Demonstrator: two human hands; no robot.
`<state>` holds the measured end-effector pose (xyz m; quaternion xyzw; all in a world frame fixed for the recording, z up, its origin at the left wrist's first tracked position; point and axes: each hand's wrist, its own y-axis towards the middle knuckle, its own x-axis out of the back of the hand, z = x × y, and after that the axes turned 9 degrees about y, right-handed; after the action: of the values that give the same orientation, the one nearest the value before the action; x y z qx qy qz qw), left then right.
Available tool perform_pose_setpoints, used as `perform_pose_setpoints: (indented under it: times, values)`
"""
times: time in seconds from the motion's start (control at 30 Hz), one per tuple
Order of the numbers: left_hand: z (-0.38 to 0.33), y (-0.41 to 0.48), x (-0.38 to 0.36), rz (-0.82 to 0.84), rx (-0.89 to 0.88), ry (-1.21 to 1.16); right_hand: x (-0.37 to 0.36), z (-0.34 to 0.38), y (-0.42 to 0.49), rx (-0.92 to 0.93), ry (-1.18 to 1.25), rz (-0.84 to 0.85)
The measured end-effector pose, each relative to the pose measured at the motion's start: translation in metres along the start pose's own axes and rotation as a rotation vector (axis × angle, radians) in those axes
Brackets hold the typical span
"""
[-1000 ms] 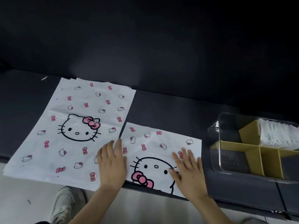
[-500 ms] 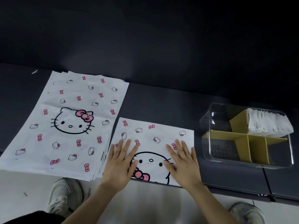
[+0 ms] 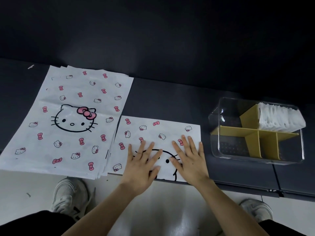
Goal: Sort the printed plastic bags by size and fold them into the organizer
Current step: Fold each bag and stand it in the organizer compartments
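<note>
1. Two sizes of bag lie apart on the dark counter, so the sorting looks done.
2. Small white plastic bag printed with cat faces and pink bows: flat and unfolded, its near edge overhanging the counter's front.
3. Left hand and right hand: both palm-down on the small bag, side by side, fingers straight and spread, gripping nothing. Probably smoothing it before a first fold.
4. Stack of large white plastic bags with the same print: just left of the small bag, several layers fanned at the edges, all unfolded.
5. Clear plastic organizer with yellow dividers: well right of the hands. The back right compartment holds a row of folded white bags; the other compartments look unfilled.
6. Judgement: most of the folding and filing remains.
</note>
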<state>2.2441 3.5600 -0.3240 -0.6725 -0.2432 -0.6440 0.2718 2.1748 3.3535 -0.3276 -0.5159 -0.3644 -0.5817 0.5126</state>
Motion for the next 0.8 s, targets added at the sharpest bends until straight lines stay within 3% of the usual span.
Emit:
perform_pose_setpoints:
  times: [0.23, 0.33, 0.43, 0.53, 0.7, 0.8]
  values:
    - [0.003, -0.002, -0.01, 0.072, 0.013, 0.057, 0.002, -0.007, -0.019, -0.034, 0.009, -0.042]
    - [0.003, -0.002, -0.009, 0.09, 0.008, 0.049, 0.004, -0.005, -0.041, -0.07, 0.059, -0.204]
    - [0.003, -0.003, -0.01, 0.086, 0.003, 0.062, -0.001, -0.009, -0.071, 0.098, 0.124, -0.386]
    - [0.004, -0.002, -0.009, 0.095, -0.009, 0.06, 0.0, -0.02, -0.085, 0.249, 0.126, -0.385]
    - [0.014, -0.002, -0.011, 0.085, -0.089, 0.03, 0.011, -0.02, -0.083, 0.249, 0.091, -0.43]
    - [0.021, 0.001, -0.001, -0.018, -0.164, -0.015, 0.015, -0.018, -0.089, 0.226, 0.094, -0.412]
